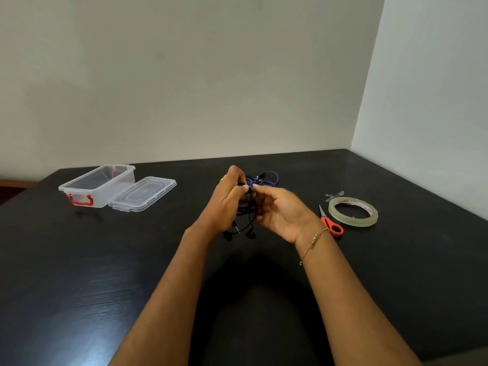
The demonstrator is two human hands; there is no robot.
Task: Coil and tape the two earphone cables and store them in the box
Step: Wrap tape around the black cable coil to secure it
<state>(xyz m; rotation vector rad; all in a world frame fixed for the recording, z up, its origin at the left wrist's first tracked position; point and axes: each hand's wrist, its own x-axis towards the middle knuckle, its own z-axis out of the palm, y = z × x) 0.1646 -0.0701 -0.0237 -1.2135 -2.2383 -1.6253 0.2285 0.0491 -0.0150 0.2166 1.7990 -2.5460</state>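
My left hand point(229, 200) holds a bundle of black earphone cable point(247, 217) above the middle of the dark table. Its earbuds and plug dangle below the hand. My right hand point(280, 210) pinches the top of the same bundle with fingertips touching those of the left. A blue earphone cable point(268, 178) lies loose on the table just behind the hands. The clear plastic box point(97, 184) with a red latch stands open at the far left, its lid point(142, 193) lying beside it.
A roll of clear tape point(353, 211) lies on the right, with a loose strip of tape point(334, 194) behind it. Red-handled scissors point(331, 223) rest between the roll and my right wrist. Walls close the table at the back and right.
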